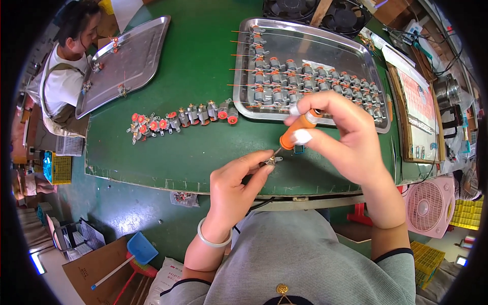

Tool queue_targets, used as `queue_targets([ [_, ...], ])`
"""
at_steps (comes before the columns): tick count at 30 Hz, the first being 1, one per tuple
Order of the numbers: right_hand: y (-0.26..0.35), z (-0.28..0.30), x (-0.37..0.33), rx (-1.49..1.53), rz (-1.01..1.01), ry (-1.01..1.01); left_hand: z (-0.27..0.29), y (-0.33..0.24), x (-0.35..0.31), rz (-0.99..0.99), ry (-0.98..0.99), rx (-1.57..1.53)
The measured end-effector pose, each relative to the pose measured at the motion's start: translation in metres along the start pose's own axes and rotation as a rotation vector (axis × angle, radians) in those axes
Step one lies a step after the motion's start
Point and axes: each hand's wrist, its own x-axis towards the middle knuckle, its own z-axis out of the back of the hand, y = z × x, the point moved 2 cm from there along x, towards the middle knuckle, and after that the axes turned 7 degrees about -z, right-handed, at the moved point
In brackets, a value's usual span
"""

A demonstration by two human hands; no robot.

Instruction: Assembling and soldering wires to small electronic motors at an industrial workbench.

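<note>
Desk painted green, its near edge chipped pale and curving across my view. Over that edge, my left hand pinches a small metal part between thumb and fingertips; my right hand is closed round an orange-handled tool, its thin shaft angled down to the part. Beyond my left hand, a crooked row of small motor-like parts, several with red-orange caps, lies straight on the paint. Behind my right hand, a big metal tray carries ranks of similar pieces, thin red-orange rods jutting past its left rim. Far left, a second tray with only a few pieces; a co-worker in a white top sits beside it. Two black fans at the far edge; board with papers to the right. Floor also green, shiny where light strikes. Lower left: yellow crate, cardboard box, blue dustpan, white sack. Lower right: pink fan, another yellow crate below it.
</note>
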Motion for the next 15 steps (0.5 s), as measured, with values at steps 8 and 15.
queue_targets([
  [8, -0.003, -0.014, -0.004, 0.602, -0.109, -0.136, -0.002, -0.001, -0.002, -0.021, -0.001, -0.007],
  [15, -0.012, -0.025, -0.045, 0.712, -0.639, 0.010, 0.003, -0.006, 0.005, 0.117, -0.088, -0.755],
])
